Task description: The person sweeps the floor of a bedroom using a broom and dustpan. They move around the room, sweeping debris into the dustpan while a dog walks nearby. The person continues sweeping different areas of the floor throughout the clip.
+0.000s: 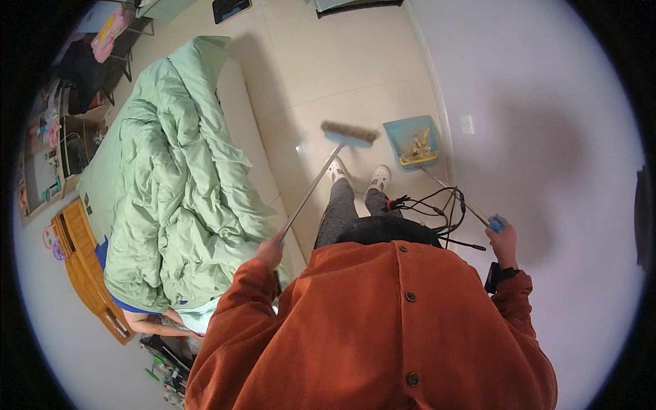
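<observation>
My left hand (pixel 270 252) is closed around the upper end of a broom's long metal handle. The broom head (pixel 350 134), blue with dark bristles and a little blurred, is over the tiled floor just beyond my shoes. On the right, my right hand (pixel 502 238) grips the blue-ended handle of a long-handled dustpan. The blue dustpan (pixel 393 134) has a yellow comb-like edge, holds some debris and lies beside the wall, right of the broom head. Black cables (pixel 451 205) with a red tie hang near my waist, between me and the dustpan handle.
A bed with a rumpled green quilt (pixel 174 179) runs along my left; another person's arms (pixel 159 325) show at its near end. The wall with a socket (pixel 467 124) rises at right. A phone-like dark object (pixel 231 9) lies far off, and a cluttered desk stands far left.
</observation>
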Tool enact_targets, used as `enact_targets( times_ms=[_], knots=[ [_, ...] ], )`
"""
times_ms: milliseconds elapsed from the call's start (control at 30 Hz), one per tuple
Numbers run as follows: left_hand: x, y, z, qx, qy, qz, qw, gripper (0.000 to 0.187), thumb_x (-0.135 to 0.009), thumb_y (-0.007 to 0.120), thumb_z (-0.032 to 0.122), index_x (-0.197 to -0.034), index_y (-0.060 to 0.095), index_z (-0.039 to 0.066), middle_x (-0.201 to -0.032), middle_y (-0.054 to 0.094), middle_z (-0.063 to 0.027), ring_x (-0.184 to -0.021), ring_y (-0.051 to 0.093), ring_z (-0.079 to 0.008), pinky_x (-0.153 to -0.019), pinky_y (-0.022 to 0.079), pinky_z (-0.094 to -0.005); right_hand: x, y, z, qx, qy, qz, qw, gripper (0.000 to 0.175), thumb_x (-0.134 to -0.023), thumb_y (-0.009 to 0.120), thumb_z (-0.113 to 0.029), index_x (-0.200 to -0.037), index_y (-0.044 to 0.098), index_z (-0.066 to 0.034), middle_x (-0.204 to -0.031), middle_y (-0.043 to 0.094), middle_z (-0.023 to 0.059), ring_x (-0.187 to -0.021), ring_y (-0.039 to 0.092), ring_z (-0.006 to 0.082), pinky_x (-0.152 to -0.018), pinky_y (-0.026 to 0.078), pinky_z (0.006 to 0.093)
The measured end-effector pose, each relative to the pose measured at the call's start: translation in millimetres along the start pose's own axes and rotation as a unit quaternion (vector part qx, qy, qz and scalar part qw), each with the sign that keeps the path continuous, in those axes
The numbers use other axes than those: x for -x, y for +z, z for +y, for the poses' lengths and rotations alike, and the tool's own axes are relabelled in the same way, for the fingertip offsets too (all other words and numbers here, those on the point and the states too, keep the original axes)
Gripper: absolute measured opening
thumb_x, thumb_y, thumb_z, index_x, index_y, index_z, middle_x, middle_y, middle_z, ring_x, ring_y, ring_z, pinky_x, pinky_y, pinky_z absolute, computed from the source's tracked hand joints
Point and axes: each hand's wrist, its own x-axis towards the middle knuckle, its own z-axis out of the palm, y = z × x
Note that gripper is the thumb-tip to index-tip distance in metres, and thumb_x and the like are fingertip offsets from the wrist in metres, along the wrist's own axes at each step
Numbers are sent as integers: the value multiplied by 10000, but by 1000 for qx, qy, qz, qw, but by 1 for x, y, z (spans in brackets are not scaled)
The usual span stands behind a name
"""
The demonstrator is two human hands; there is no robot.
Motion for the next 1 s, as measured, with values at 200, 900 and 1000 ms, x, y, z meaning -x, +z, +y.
enact_targets(
  times_ms=[200,900,1000],
  knots=[
    [-93,-44,94,35,48,64,996,387,-856,435,240,-1242,408,255,-960,567,-230,-916,545,-379,-806,424,-443,1,-3,-8,-39,37,16,998,354,-657,617,-152,-985,590,-22,-630,574,77,-505,537,139,-513,448,285],
    [-27,-200,-55,-308,66,74,946,458,-842,451,282,-1280,324,246,-805,601,-141,-741,581,-342,-645,451,-440,-57,-13,-30,-33,9,39,999,232,-655,631,-117,-841,580,12,-630,556,67,-474,509,151,-481,427,288],
    [-43,-222,-43,-326,70,85,939,443,-842,443,257,-1273,341,249,-802,601,-133,-735,586,-332,-633,460,-434,-63,-13,-42,-40,24,46,998,208,-647,630,-120,-794,566,14,-615,537,55,-479,499,149,-482,422,282]
  ],
)
